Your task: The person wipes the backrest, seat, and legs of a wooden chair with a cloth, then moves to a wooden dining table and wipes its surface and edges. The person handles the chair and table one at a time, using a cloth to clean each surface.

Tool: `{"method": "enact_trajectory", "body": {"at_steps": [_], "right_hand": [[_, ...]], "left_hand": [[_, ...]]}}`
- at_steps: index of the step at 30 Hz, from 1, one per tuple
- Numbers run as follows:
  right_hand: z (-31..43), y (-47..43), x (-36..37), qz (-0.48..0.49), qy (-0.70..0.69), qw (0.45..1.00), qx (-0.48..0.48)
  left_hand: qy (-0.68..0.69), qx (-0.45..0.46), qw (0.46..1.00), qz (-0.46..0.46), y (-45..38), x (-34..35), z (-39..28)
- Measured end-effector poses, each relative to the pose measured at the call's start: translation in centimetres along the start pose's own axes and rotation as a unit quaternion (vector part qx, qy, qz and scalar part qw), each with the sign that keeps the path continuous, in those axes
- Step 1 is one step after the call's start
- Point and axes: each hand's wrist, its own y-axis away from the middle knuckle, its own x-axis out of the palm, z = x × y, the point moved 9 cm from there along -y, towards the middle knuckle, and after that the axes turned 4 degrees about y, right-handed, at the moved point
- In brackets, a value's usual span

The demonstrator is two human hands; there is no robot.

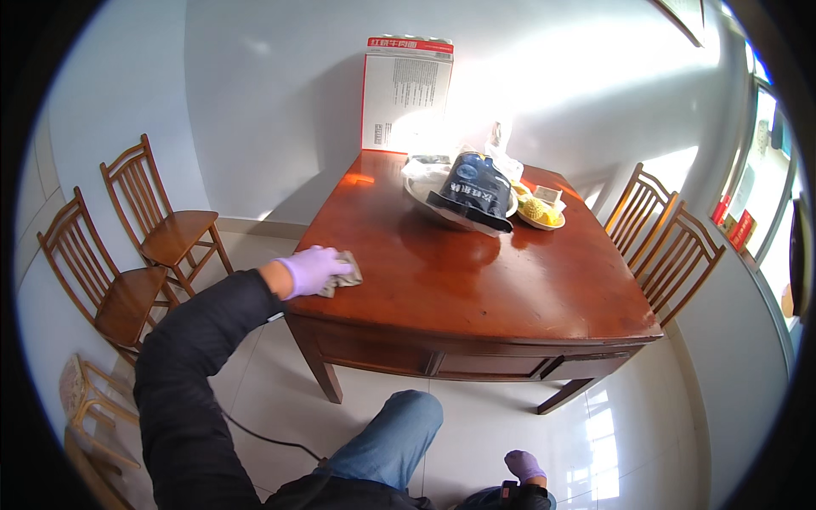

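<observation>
My left hand [313, 271], in a purple glove, presses a folded grey cloth [345, 274] onto the left front part of a reddish-brown wooden table [446, 293]. Low in the view, well in front of the table, my right hand [524, 465] wears a matching glove and hangs near my leg. Its fingers look curled, with no object seen in them. Farther back on the tabletop, a black plastic package [475, 188] lies over a large bowl [417, 197]. Beside it, a small plate [551, 225] holds yellow items.
Against the wall at the table's back stands a white and red carton [408, 95]. Wooden chairs are at the left [131, 299] and right [682, 268]. A padded stool [73, 389] is at the lower left. A black cable [274, 440] runs beside my leg.
</observation>
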Motion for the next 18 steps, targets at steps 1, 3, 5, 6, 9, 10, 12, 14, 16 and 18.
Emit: {"method": "enact_trajectory", "body": {"at_steps": [1,3,5,6,9,10,12,14,16,18], "right_hand": [[-0.8,-0.2,0.4,0.020,0.013,0.999,0.042],[-0.1,-0.8,0.6,0.020,0.025,0.999,-0.002],[-1.4,-1.6,1.3,0.043,0.004,0.996,0.074],[-1.0,-2.0,1.5,0.046,0.010,0.998,0.049],[-1.6,-2.9,1.6,0.045,0.011,0.997,0.063],[-1.6,-2.9,2.0,0.056,0.012,0.996,0.066],[-1.7,-3.2,2.0,0.068,0.007,0.994,0.084],[-1.5,-3.4,1.8,0.074,0.005,0.993,0.094],[-0.9,-3.8,1.5,0.077,0.000,0.992,0.100],[-0.2,-4.3,1.2,0.080,-0.004,0.992,0.098]], "left_hand": [[0.045,0.024,0.998,0.019,-1.8,0.2,-1.3],[-0.079,0.184,0.979,-0.045,-5.4,-0.5,-5.8],[-0.067,0.265,0.962,-0.009,-9.8,0.6,-9.4],[-0.036,0.299,0.953,-0.007,-11.6,1.0,-10.6],[0.166,0.097,0.980,0.059,-17.6,2.6,-7.3],[0.019,0.202,0.979,0.014,-17.5,0.9,-7.2],[-0.095,0.223,0.969,-0.044,-17.6,-1.7,-4.3],[0.107,0.016,0.993,-0.051,-16.6,-4.9,3.9],[0.224,-0.111,0.964,-0.092,-14.3,-6.7,9.2],[0.035,-0.087,0.987,-0.127,-12.8,-7.5,9.3]]}}
